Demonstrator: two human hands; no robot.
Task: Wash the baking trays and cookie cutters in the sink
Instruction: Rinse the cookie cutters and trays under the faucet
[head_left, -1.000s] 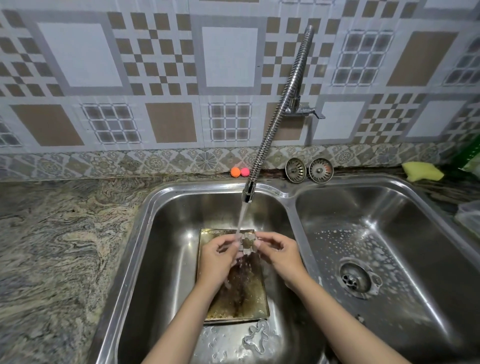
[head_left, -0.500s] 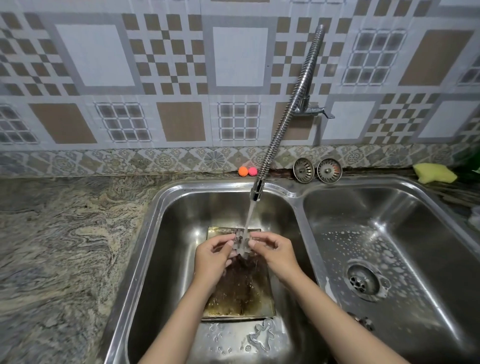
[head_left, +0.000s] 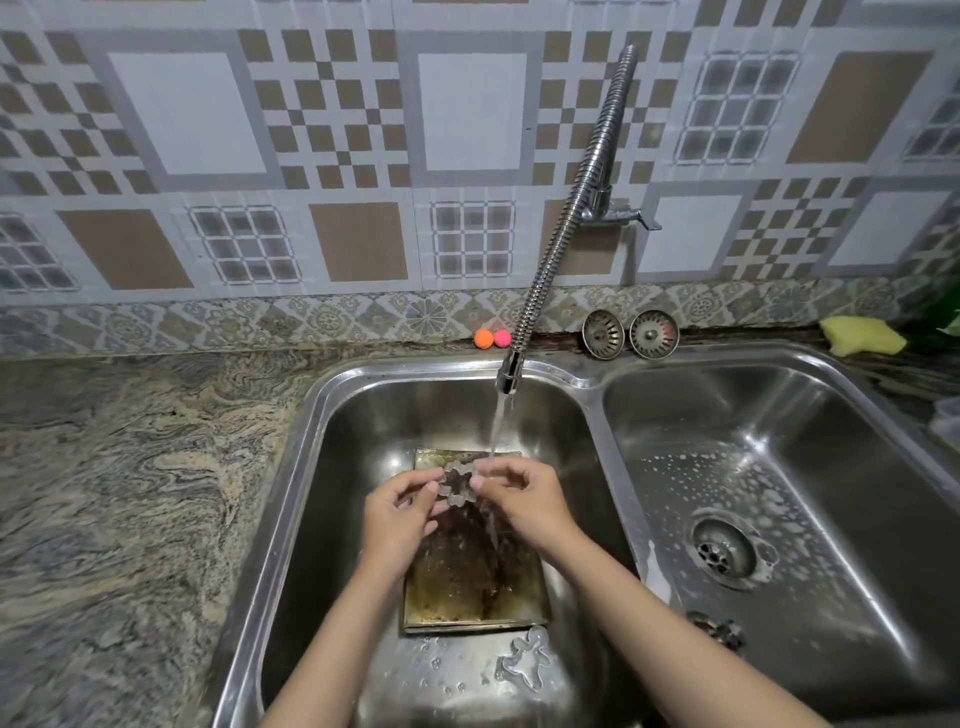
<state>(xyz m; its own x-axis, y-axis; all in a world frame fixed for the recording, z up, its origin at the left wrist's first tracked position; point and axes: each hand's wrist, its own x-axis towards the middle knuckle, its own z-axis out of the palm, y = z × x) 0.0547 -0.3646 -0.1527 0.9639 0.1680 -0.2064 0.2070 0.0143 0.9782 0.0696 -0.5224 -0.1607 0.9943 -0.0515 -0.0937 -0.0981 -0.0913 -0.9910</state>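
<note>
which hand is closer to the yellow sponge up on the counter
Right. The right hand pinches the cookie cutter over the left basin, on the side toward the yellow sponge at the far right. The left hand pinches the cutter's other side, farther away.

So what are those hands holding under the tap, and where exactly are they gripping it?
A small cookie cutter, pinched by its outer rim: the left hand on its left edge, the right hand on its right edge, over the baking tray.

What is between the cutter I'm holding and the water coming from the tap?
Nothing visible. Both hands, left and right, pinch the cookie cutter just left of the water stream, over the baking tray, with open air between.
</note>
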